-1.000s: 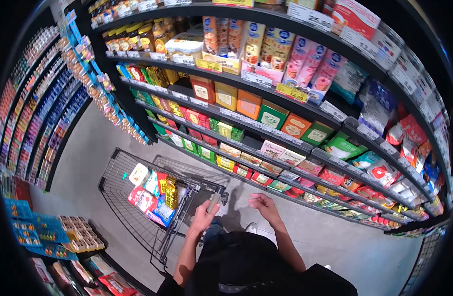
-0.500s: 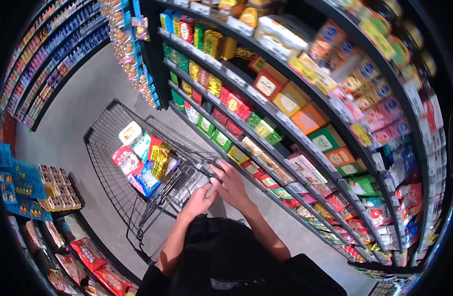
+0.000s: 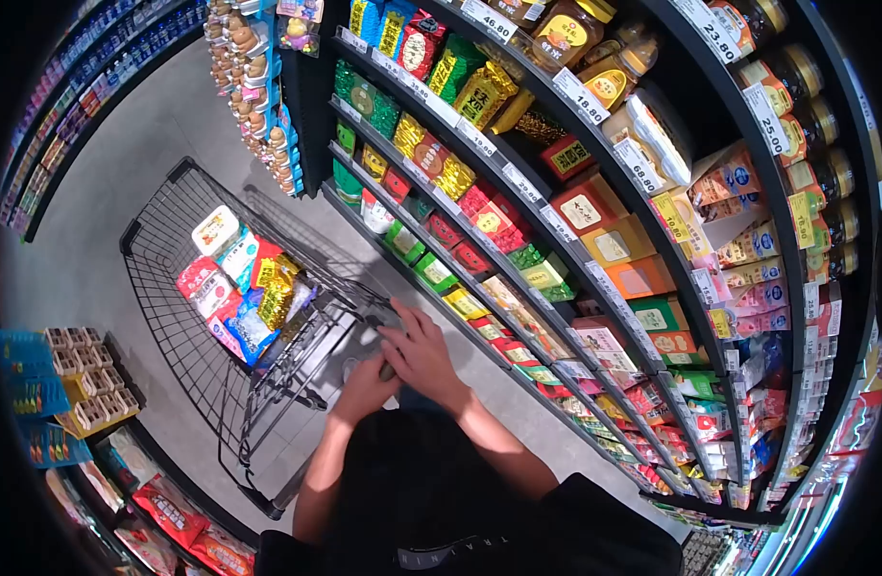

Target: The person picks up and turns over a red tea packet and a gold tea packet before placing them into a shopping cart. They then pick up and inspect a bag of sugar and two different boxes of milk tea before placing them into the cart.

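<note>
My left hand [image 3: 362, 392] is closed in front of my body. A small grey-brown thing [image 3: 387, 372] shows between it and my right hand; I cannot tell what it is. My right hand [image 3: 423, 357] lies against the left, its fingers stretched forward. Just ahead of both hands stands a black wire shopping cart [image 3: 177, 331], its handle end towards me. In its basket are a white-lidded pack [image 3: 216, 230], a pink-and-white bag [image 3: 207, 286], a blue bag [image 3: 245, 329] and a gold foil pack [image 3: 278, 296].
Along the right runs a tall shelf [image 3: 546, 226] of boxed and bagged goods with price tags, jars on its upper levels. A hanging toy display [image 3: 253, 96] marks its far end. Low at left are egg-like cartons [image 3: 90, 374] and red bags [image 3: 170, 512]. Grey floor [image 3: 95, 278] shows beyond the cart.
The view has turned, so the shelf looks larger and sharper. The cart sits further left and up, with a wider gap to my hands. My right hand has come further over my left.
</note>
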Action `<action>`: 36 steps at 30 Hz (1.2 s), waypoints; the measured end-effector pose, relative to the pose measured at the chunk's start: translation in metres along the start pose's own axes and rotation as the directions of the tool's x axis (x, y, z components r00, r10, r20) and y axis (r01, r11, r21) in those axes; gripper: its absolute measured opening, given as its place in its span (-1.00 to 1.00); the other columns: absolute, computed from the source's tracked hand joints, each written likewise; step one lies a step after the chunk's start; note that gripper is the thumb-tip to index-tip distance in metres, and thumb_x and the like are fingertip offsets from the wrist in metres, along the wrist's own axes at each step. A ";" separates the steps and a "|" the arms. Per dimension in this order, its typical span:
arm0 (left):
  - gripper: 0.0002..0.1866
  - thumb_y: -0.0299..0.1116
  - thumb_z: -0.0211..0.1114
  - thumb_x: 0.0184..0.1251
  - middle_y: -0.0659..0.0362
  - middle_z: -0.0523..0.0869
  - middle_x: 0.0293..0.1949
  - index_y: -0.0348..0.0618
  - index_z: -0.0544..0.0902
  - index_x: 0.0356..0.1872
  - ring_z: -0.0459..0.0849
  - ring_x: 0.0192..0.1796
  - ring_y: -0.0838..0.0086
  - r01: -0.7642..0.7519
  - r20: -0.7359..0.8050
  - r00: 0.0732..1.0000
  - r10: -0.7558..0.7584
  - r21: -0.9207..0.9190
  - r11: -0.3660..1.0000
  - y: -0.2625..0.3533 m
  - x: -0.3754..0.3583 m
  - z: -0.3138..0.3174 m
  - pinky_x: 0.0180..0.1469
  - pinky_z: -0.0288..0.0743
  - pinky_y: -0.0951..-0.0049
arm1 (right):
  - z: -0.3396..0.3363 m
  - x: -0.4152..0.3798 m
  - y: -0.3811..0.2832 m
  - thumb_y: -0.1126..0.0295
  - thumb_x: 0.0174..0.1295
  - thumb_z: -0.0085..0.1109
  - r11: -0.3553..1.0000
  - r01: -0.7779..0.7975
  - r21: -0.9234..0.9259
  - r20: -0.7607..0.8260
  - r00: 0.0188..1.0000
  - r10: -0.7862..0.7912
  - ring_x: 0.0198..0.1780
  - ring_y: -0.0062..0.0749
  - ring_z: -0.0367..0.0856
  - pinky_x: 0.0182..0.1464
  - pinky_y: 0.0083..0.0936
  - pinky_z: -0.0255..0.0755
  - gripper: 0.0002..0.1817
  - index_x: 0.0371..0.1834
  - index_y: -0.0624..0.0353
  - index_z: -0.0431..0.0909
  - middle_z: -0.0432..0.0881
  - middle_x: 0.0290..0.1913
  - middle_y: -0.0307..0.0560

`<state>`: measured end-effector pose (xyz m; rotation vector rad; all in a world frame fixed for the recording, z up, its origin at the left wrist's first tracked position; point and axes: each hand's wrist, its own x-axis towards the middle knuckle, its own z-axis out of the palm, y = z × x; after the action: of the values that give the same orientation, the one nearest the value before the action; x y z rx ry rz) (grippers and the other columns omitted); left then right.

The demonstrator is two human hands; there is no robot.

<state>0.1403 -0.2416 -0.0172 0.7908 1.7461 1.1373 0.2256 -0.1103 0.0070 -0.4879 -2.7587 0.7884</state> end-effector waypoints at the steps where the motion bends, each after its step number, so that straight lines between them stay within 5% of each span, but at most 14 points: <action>1: -0.60 -0.31 0.39 0.19 -0.11 0.73 -0.26 -0.33 0.59 -0.02 0.72 -0.21 0.18 0.004 -0.005 1.000 -0.004 -0.032 0.999 -0.002 0.003 -0.009 -0.13 0.53 0.29 | 0.004 0.008 -0.003 0.23 0.34 0.10 1.000 0.014 0.002 0.001 1.000 -0.014 0.40 -0.08 0.27 0.26 -0.14 0.26 -0.71 0.02 0.08 0.65 0.27 0.48 -0.02; 2: -0.63 -0.28 0.35 0.21 -0.17 0.71 -0.26 -0.32 0.61 -0.05 0.69 -0.12 -0.07 -0.027 -0.026 0.999 0.027 0.001 1.000 -0.006 0.005 -0.017 -0.13 0.52 0.19 | 0.007 0.016 -0.006 0.26 0.31 0.15 0.999 0.042 -0.003 -0.020 0.999 -0.042 0.35 0.02 0.30 0.24 -0.13 0.29 -0.73 -0.02 0.11 0.67 0.29 0.46 0.07; 5: -0.63 -0.29 0.36 0.20 -0.16 0.71 -0.28 -0.32 0.60 -0.05 0.71 -0.19 -0.01 0.024 -0.044 0.999 -0.025 -0.030 0.999 -0.001 0.007 -0.043 -0.15 0.53 0.22 | 0.015 0.034 -0.014 0.24 0.31 0.11 0.998 0.049 -0.025 0.002 0.999 -0.049 0.39 -0.06 0.27 0.27 -0.13 0.27 -0.73 -0.04 0.09 0.65 0.26 0.47 0.03; 7: -0.62 -0.29 0.37 0.19 -0.15 0.71 -0.30 -0.29 0.61 -0.03 0.71 -0.27 0.10 0.029 -0.052 0.998 -0.030 -0.013 0.999 0.008 0.010 -0.056 -0.16 0.52 0.24 | 0.020 0.045 -0.019 0.23 0.31 0.12 0.999 0.048 -0.017 0.016 0.999 -0.048 0.38 -0.06 0.27 0.27 -0.14 0.27 -0.73 -0.04 0.10 0.65 0.26 0.47 0.03; 9: -0.62 -0.36 0.39 0.21 0.16 0.69 -0.35 -0.28 0.59 0.02 0.54 -0.52 0.62 0.154 0.005 0.988 -0.154 0.011 0.988 0.007 0.012 -0.068 -0.49 0.44 0.45 | 0.020 0.050 -0.018 0.23 0.31 0.12 0.999 0.046 -0.008 0.038 0.998 -0.046 0.38 -0.06 0.27 0.27 -0.14 0.28 -0.72 -0.04 0.11 0.65 0.25 0.47 0.03; 11: -0.63 -0.37 0.38 0.23 0.20 0.67 -0.37 -0.29 0.58 0.02 0.44 -0.62 0.70 0.122 0.004 0.993 -0.122 0.014 0.992 -0.003 0.013 -0.075 -0.63 0.32 0.52 | 0.025 0.058 -0.019 0.21 0.30 0.13 0.997 0.078 0.018 0.035 0.996 -0.079 0.37 -0.06 0.27 0.27 -0.15 0.29 -0.71 -0.05 0.14 0.65 0.24 0.48 0.02; 14: -0.72 -0.29 0.35 0.28 0.12 0.65 -0.53 -0.27 0.59 -0.13 0.52 -0.66 0.58 0.147 -0.031 0.988 -0.149 -0.044 0.988 0.013 0.015 -0.083 -0.58 0.40 0.41 | 0.025 0.066 -0.021 0.21 0.30 0.14 0.997 0.067 0.042 0.051 0.996 -0.069 0.35 -0.02 0.28 0.27 -0.14 0.30 -0.69 -0.03 0.14 0.64 0.25 0.47 0.01; 18: -0.70 -0.24 0.34 0.30 0.16 0.66 -0.49 -0.29 0.59 -0.13 0.59 -0.59 0.57 0.255 0.082 0.966 -0.247 -0.101 0.962 0.018 0.020 -0.096 -0.54 0.41 0.45 | 0.024 0.077 -0.023 0.20 0.31 0.16 0.994 0.025 0.108 0.094 0.995 -0.035 0.33 0.04 0.29 0.32 -0.13 0.28 -0.67 0.04 0.10 0.62 0.25 0.47 0.01; 21: -0.67 -0.21 0.36 0.29 0.12 0.69 -0.44 -0.29 0.60 -0.12 0.66 -0.47 0.50 0.108 0.066 0.993 -0.103 -0.079 0.991 -0.001 0.023 -0.100 -0.44 0.46 0.40 | 0.023 0.082 -0.029 0.20 0.32 0.17 0.986 -0.024 0.164 0.080 0.997 0.010 0.33 0.05 0.30 0.33 -0.17 0.29 -0.66 0.09 0.09 0.60 0.26 0.46 0.02; 22: -0.63 -0.16 0.38 0.28 0.02 0.71 -0.39 -0.28 0.60 -0.10 0.71 -0.37 0.35 0.290 0.186 0.946 -0.265 -0.121 0.950 0.007 0.024 -0.106 -0.34 0.48 0.32 | 0.024 0.082 -0.031 0.20 0.32 0.17 0.986 -0.040 0.161 0.076 0.997 0.028 0.33 0.05 0.30 0.33 -0.17 0.29 -0.66 0.09 0.09 0.60 0.26 0.46 0.02; 23: -0.63 -0.16 0.38 0.28 0.02 0.71 -0.39 -0.28 0.60 -0.10 0.71 -0.37 0.35 0.293 0.205 0.942 -0.266 -0.113 0.949 0.001 0.025 -0.108 -0.34 0.48 0.32 | 0.023 0.084 -0.031 0.20 0.32 0.17 0.982 -0.078 0.173 0.083 0.994 0.065 0.33 0.05 0.31 0.33 -0.18 0.29 -0.65 0.10 0.08 0.59 0.27 0.46 0.02; 25: -0.55 -0.06 0.39 0.26 -0.04 0.70 -0.39 -0.27 0.60 -0.09 0.71 -0.36 0.20 0.079 0.147 0.986 -0.084 0.041 0.996 -0.006 0.030 -0.113 -0.32 0.48 0.24 | 0.026 0.083 -0.033 0.20 0.33 0.17 0.975 -0.129 0.181 0.082 0.990 0.116 0.33 0.05 0.31 0.34 -0.20 0.29 -0.65 0.12 0.08 0.58 0.28 0.45 0.03; 28: -0.47 0.04 0.39 0.24 -0.03 0.70 -0.39 -0.27 0.60 -0.07 0.70 -0.37 0.15 0.039 0.188 0.979 -0.082 0.222 0.974 -0.001 0.034 -0.127 -0.34 0.48 0.25 | 0.032 0.086 -0.035 0.22 0.33 0.16 0.977 -0.139 0.160 0.047 0.990 0.133 0.33 0.04 0.32 0.33 -0.20 0.30 -0.64 0.12 0.09 0.58 0.30 0.43 0.04; 36: -0.44 0.05 0.38 0.25 -0.06 0.73 -0.28 -0.26 0.59 0.02 0.72 -0.27 0.12 0.063 0.231 0.968 -0.096 0.148 0.987 -0.004 0.039 -0.130 -0.20 0.53 0.24 | 0.026 0.095 -0.037 0.23 0.32 0.16 0.980 -0.110 0.168 0.064 0.993 0.101 0.30 0.05 0.36 0.32 -0.19 0.32 -0.64 0.13 0.11 0.57 0.33 0.40 0.09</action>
<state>0.0056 -0.2576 -0.0085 0.8945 1.6521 0.8370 0.1211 -0.1164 0.0177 -0.5900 -2.7006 1.0688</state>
